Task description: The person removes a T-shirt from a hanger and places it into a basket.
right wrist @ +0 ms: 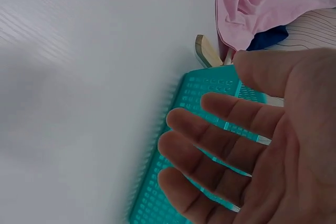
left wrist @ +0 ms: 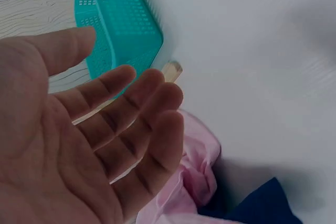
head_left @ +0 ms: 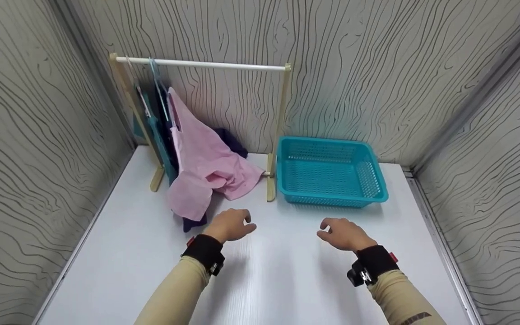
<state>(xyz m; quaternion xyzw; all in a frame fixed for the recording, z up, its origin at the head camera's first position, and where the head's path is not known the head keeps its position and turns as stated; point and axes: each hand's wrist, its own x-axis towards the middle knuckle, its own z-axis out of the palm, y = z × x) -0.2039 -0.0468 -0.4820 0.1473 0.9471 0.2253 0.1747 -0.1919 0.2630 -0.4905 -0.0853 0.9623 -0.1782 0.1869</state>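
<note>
On a white table [head_left: 120, 243], a rack [head_left: 215, 64] beside a teal basket [head_left: 323, 197] bears a pink garment [head_left: 199, 144] and darker clothes [head_left: 160, 140] at its left end. The left hand [head_left: 228, 225] and right hand [head_left: 345, 234] hover apart, fingers loosely bent around nothing, apparently poised between steps; handling the garment would call for a reach and pinch.

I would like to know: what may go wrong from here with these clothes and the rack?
The pink garment hangs unevenly, spreading toward the right foot of the rack, so it might snag there. The left hand is close to the dark cloth under the garment and might brush it accidentally. The turquoise basket stands close beside that foot, so moving it might bump the rack.
</note>
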